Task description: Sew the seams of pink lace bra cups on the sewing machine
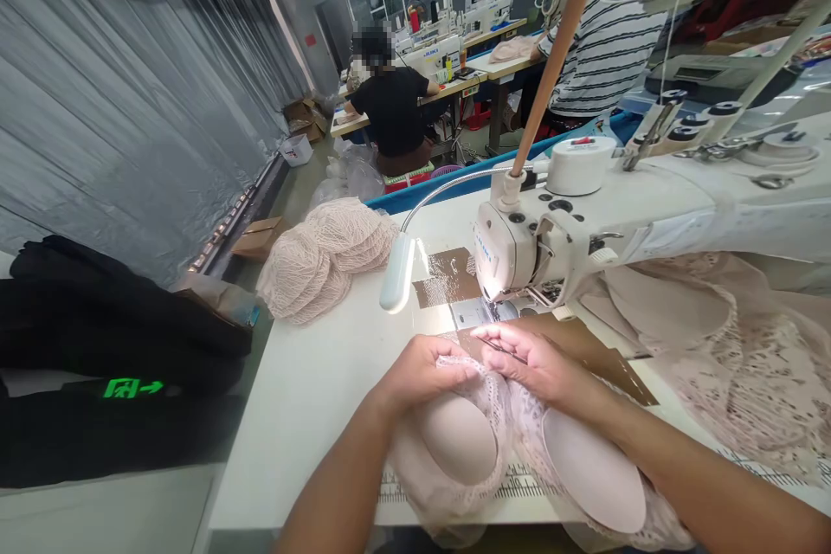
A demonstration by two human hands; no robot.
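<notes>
A pale pink lace bra [458, 441] with two smooth molded cups lies at the table's front edge, just before the sewing machine [510, 251]. My left hand [419, 374] is closed, pinching the lace along the bra's upper edge between thumb and fingers. Closed too, my right hand [536, 363] grips a thin dark metal tool [503, 349], possibly tweezers, and rests against the lace at the middle of the bra. Both hands are close together, a little in front of the needle area, which is partly hidden behind the right fingers.
Stacked lace pieces [325, 260] sit at the table's left back. A lamp [397, 277] on a bendy arm hangs left of the machine head. More lace garments [733, 355] are heaped at right. Ahead, two people [393, 112] sit at other machines. Dark cloth [117, 320] lies at left.
</notes>
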